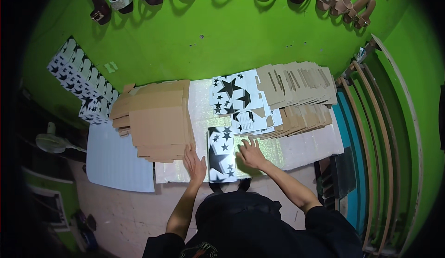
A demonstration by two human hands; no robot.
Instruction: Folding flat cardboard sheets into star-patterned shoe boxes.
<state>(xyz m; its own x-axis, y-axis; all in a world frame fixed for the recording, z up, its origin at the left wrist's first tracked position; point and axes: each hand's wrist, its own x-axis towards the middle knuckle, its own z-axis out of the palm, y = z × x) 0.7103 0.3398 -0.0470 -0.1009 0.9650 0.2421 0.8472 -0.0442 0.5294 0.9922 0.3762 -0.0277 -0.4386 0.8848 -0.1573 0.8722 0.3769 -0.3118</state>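
Box (222, 156), white with black stars, in the head view: lying lengthwise near the middle of the pale table cover (306, 149), near end at the front edge, between both hands. Just left of it, left hand (196, 167), fingers long and slightly spread, fingertips at the near right corner of a brown cardboard pile (156, 114); cannot tell whether touching. To the right of the box and apart from it, right hand (251, 155), fingers loosely bent and parted, low over the cover; cannot tell whether resting on it.

Open room: a strip of cover beyond the box, running to the back between the brown pile and the star-printed sheets (232, 91); a wider stretch to the right of the right hand, along the front edge. Little space between box and brown pile, mostly taken up by the left hand. Close behind the box on the right, edges of the star-printed sheets, then slotted brown flats (301, 84) fanned out toward the table's right edge. Beyond that edge, a wooden frame (391, 151).

Containers: the box with its printed face up, contents hidden; at far left, against the green wall (162, 44), a stepped stack of star-printed boxes (88, 79), cannot tell what is inside.
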